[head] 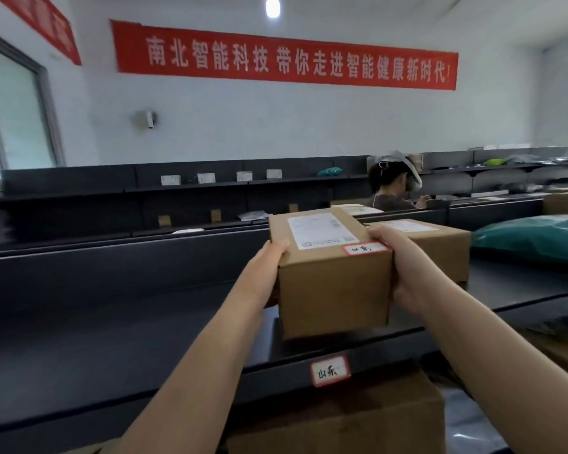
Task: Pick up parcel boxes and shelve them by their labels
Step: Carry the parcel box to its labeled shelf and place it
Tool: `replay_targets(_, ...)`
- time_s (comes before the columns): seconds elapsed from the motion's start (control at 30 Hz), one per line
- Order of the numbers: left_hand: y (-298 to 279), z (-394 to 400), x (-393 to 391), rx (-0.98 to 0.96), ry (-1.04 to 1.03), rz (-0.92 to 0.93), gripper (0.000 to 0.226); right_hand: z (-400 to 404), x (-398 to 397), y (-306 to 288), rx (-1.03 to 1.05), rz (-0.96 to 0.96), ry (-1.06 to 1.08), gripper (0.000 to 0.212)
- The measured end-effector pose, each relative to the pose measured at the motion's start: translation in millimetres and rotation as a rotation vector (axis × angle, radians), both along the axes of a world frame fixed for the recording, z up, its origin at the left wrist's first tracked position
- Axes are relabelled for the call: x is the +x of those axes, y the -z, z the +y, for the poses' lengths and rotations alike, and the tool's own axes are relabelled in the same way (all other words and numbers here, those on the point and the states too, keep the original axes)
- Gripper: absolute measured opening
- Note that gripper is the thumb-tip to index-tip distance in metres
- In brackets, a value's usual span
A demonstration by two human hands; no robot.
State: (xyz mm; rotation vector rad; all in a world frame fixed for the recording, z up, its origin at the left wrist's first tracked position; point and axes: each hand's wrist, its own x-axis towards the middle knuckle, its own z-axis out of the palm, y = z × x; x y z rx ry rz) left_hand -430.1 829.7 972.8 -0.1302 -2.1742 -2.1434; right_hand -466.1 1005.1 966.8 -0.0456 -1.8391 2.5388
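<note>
1. Brown cardboard is what we hold: one parcel box [333, 276] is between our two hands, above the dark shelf [145, 339] in front of us.
2. Our left hand [268, 271] presses on the left side of the box, and its fingertips curl over the top left edge.
3. Our right hand [404, 267] holds the right side, with the thumb on the top near the corner and the other fingers under or behind the box, where we cannot see them.
4. On the top of the box we see a white shipping label [322, 230] and a small red-bordered sticker [365, 248] with handwriting, just beside our right thumb.
5. A shelf tag [330, 371] with a similar red border and handwriting is on the front edge of the shelf, directly below the box.
6. A second cardboard box [440, 244] stands on the shelf just behind our right hand, and a green plastic parcel [535, 237] lies further to the right.
7. Another person [395, 186] with a head device is behind the shelves.
</note>
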Motion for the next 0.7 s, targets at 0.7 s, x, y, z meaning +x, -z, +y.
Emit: replay_targets(0.7, 27.1, -7.9, -42.5, -0.014, -0.217, -0.209, 0.022, -19.1, -51.2, 34.9, 0.01, -0.143, -0.104, 0.03)
